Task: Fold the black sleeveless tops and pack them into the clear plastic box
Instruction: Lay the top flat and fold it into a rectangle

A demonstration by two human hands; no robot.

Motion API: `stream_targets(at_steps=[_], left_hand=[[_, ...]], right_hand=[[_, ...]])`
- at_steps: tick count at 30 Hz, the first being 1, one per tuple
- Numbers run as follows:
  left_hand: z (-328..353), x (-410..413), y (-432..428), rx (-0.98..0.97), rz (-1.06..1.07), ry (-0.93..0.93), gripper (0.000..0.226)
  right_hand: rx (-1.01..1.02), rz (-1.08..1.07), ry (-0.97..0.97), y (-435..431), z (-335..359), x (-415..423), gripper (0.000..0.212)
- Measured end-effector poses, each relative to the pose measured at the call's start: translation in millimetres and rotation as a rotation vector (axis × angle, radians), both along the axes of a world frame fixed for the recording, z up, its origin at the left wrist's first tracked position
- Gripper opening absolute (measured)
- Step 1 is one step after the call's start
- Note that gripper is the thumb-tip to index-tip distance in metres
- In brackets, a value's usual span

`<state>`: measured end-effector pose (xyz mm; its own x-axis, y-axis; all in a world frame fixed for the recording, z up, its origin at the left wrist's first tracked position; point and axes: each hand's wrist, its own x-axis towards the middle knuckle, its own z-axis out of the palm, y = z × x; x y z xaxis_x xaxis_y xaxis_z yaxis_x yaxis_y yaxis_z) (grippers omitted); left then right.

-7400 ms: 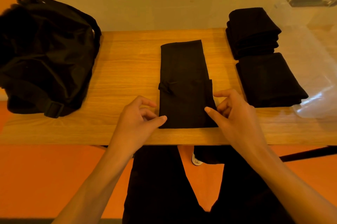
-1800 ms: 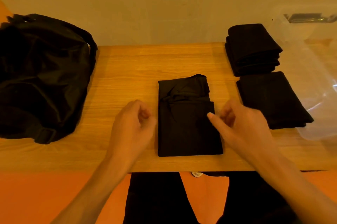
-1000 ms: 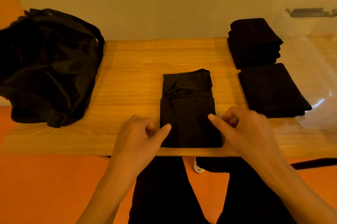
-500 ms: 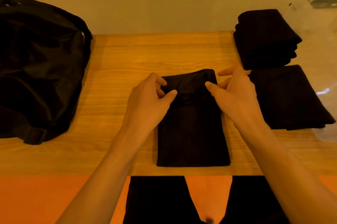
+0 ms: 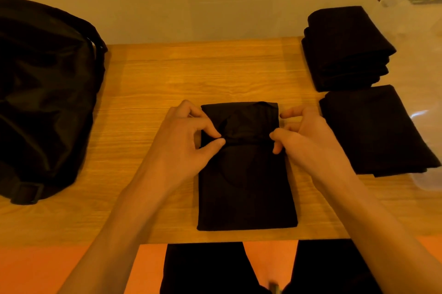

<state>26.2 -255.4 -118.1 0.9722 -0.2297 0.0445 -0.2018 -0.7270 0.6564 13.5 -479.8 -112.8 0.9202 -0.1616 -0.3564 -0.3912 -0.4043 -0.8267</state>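
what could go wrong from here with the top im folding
1. The left hand and right hand pinch only the side edges of the black folded sleeveless top, where the cloth is bunched; the middle may sag and crease.
2. Its near edge lies close to the front edge of the wooden table, so a tug toward the person could drag it off.

The tops [image 5: 246, 174] and the bag [image 5: 43, 93] are plain black; the surface [image 5: 191, 73] is orange-brown wood grain; the floor [image 5: 71, 269] is orange.
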Motion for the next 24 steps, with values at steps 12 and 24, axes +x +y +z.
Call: stream_targets(at_steps=[12, 24], left_hand=[[-9.4, 32.9, -46.5, 0.555, -0.505, -0.069, 0.076], [-7.3, 35.2, -20.3, 0.507, -0.761, 0.013, 0.06]], right_hand=[[-0.195, -0.067, -0.076, 1.4, 5.4, 28.4, 0.035], [-0.332, 0.035, -0.106, -9.8, -3.3, 29.7, 0.038]])
